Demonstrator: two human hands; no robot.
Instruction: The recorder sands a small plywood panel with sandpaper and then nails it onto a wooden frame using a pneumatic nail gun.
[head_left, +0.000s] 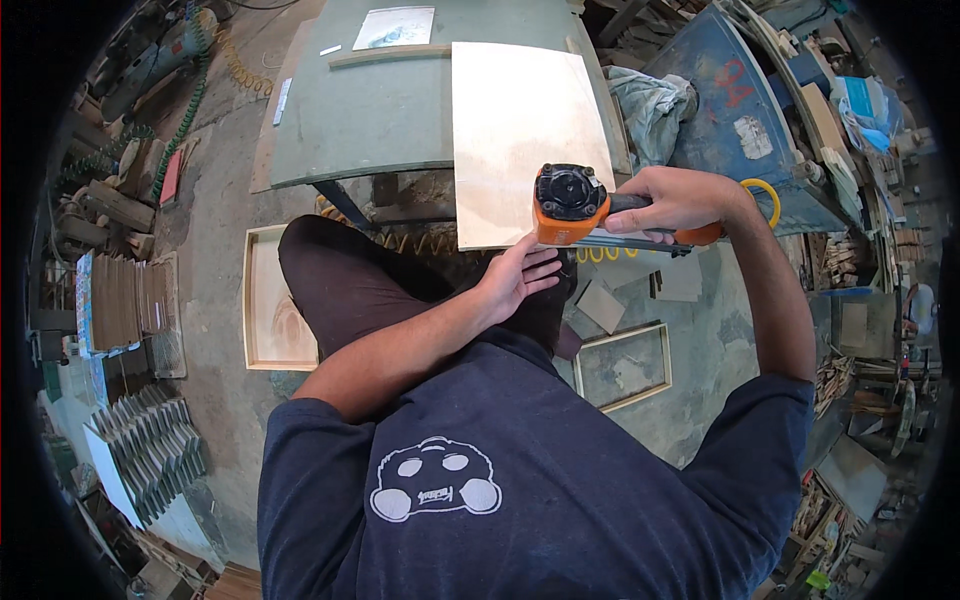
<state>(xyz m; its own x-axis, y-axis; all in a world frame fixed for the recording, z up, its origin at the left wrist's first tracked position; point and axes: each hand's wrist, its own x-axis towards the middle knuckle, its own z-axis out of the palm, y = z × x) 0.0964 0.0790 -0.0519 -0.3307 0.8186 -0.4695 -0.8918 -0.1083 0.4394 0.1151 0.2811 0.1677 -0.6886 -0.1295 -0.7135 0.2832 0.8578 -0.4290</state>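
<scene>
My right hand (672, 205) is wrapped around the handle of an orange and black pneumatic nail gun (568, 215). The gun's nose end is hidden beneath its head, over the near edge of a pale plywood panel (525, 110). That panel lies on the green-grey workbench (400, 120) and juts past it toward me. Just below the gun, my left hand (518, 280) has its fingers stretched out and apart. One fingertip reaches the panel's near edge beside the gun; whether it presses there I cannot tell.
A wooden strip (390, 57) and a paper sheet (396, 27) lie on the bench. Down on the floor are a shallow wooden tray (252, 300) at left and an open wooden frame (668, 355) at right. A yellow air hose (768, 195) curls near my right wrist, beside a blue cabinet (735, 100).
</scene>
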